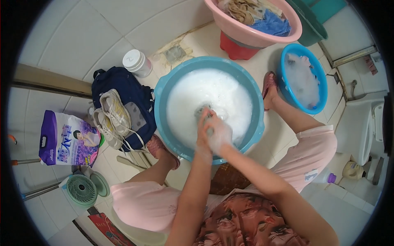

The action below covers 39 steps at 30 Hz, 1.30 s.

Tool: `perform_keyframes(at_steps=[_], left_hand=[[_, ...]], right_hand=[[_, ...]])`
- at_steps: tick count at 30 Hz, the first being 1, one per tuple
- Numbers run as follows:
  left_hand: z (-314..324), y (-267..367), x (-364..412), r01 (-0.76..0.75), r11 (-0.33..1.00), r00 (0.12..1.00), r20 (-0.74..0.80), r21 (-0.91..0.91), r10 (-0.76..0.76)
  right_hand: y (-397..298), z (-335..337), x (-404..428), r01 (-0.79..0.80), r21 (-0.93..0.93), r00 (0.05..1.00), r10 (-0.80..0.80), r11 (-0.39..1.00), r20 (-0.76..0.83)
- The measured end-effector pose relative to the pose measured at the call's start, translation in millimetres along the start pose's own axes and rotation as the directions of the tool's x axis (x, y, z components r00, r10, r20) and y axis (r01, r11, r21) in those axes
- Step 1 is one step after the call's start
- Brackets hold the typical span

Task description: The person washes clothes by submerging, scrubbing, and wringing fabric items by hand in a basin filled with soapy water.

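Before me on the floor stands a teal plastic basin (pixel 162 92) filled with white suds (pixel 190 89). Both my hands are together over the foam, near the basin's front side. My left hand (pixel 203 133) has its fingers stretched forward, pressed close to the other hand. Suds coat my right hand (pixel 220 132), whose blurred fingers bend toward the left. A greyish-green patch (pixel 201 110) shows in the foam at the fingertips; whether it is cloth or bare water cannot be made out. Foam and blur hide what lies between the palms.
Left of the basin, white sneakers (pixel 115 113) rest on a navy backpack (pixel 114 80), near a lidded white tub (pixel 138 63), a purple detergent bag (pixel 70 138) and a green fan (pixel 81 187). Pink (pixel 255 33) and blue (pixel 284 83) laundry basins stand behind and right.
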<state>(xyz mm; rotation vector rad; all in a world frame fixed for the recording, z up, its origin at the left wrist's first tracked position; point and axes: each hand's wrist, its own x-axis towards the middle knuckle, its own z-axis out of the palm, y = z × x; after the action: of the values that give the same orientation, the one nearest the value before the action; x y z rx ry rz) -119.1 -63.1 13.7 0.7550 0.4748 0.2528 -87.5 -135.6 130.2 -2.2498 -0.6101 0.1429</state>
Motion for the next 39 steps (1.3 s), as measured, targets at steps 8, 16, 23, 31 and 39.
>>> perform_keyframes(at_steps=[8, 16, 23, 31, 39], left_hand=[[56, 17, -8, -0.029, 0.333, 0.999, 0.033, 0.942, -0.007], [114, 50, 7, 0.351, 0.933, 0.907, -0.218, -0.082, -0.36], [127, 39, 4, 0.091, 0.878, 0.989, -0.149, 0.469, -0.023], [92, 41, -11, 0.372, 0.877, 0.859, -0.246, -0.304, -0.45], [80, 15, -23, 0.031, 0.955, 0.991, 0.112, 0.296, -0.067]], right_hand=[[2, -23, 7, -0.257, 0.127, 0.965, 0.26, 0.958, -0.013], [85, -41, 68, -0.365, 0.153, 0.931, 0.361, 0.918, 0.054], [72, -38, 52, -0.352, 0.436, 0.923, 0.231, 0.828, 0.307], [13, -33, -25, -0.185, -0.073, 0.968, 0.194, 0.98, 0.159], [46, -28, 41, -0.358, -0.092, 0.923, 0.367, 0.929, 0.117]])
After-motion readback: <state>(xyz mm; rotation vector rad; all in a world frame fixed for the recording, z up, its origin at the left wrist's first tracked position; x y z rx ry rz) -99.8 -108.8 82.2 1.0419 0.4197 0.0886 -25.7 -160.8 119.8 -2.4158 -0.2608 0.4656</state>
